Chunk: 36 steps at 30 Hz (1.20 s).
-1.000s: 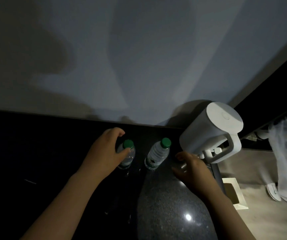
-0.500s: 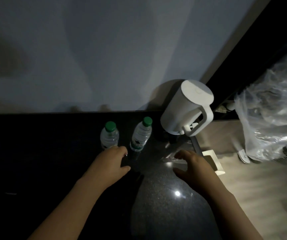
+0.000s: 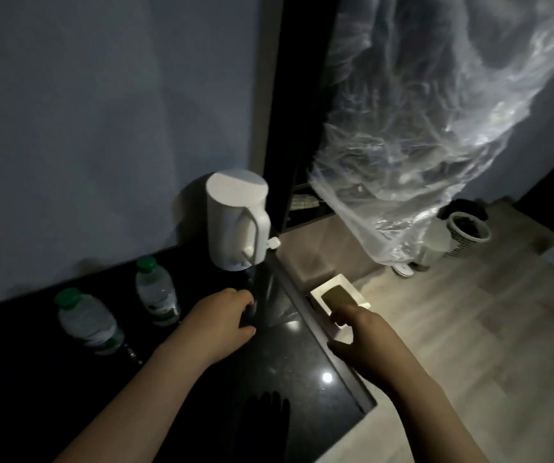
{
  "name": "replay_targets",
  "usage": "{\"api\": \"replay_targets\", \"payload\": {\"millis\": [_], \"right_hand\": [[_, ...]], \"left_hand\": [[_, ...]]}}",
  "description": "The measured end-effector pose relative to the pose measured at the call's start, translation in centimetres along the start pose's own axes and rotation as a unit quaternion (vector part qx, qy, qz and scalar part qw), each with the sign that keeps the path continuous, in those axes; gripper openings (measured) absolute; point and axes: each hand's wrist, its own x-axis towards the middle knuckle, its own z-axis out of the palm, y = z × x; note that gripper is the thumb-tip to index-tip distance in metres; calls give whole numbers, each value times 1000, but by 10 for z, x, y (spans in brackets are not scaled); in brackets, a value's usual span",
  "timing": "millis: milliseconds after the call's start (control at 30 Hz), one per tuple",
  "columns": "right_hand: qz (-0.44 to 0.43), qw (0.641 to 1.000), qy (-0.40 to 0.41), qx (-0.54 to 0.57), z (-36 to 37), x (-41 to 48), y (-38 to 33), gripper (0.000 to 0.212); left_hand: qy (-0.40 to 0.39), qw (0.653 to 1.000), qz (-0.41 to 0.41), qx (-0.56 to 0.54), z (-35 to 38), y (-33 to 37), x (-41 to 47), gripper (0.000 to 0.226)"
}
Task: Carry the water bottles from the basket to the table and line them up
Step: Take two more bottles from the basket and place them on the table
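Dim light covers a dark polished table (image 3: 302,372) that runs along a pale grey wall (image 3: 102,111), with a wooden floor (image 3: 469,345) dropping away to the right of its edge. Farthest left on the table stands the first water bottle (image 3: 87,320), clear plastic with a green cap and a band of label low on its body. Just to its right, nearer the wall, stands the second water bottle (image 3: 157,292), the same make: green cap, clear ribbed body, dark green label at the bottom. The two stand apart from each other, in a rough row along the wall.

Right of the second bottle, the left hand (image 3: 219,324) hovers over the tabletop, fingers loosely curled and holding nothing; the bottle stands just beside its knuckles, not touching. Behind this hand, against the wall, sits a white electric kettle (image 3: 235,222) with its handle turned to the right.

Past the table's edge the right hand (image 3: 362,339) hangs over a small white square box (image 3: 335,295) on the floor, fingers half open and empty, well apart from both bottles. Further right hangs crinkled clear plastic sheeting (image 3: 419,145), and beyond it a light woven basket (image 3: 467,230) stands on the floor; its contents are too dark to tell.
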Motion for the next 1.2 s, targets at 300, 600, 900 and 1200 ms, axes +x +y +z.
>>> {"api": "replay_targets", "payload": {"millis": [300,600,900,1200], "right_hand": [[67,996,55,36,-55,-66,137,35],[210,969,118,48,-100,-149,270,37],[335,929,142,74,-128,-181,378,38],[411,898,135,75,-186,-145,482,38]], "left_hand": [[-45,993,102,35,64,164,41,40],[-123,967,222,10,138,328,78,39],[-196,921,331,55,206,445,141,41],[-224,892,387,68,245,557,249,42]]}}
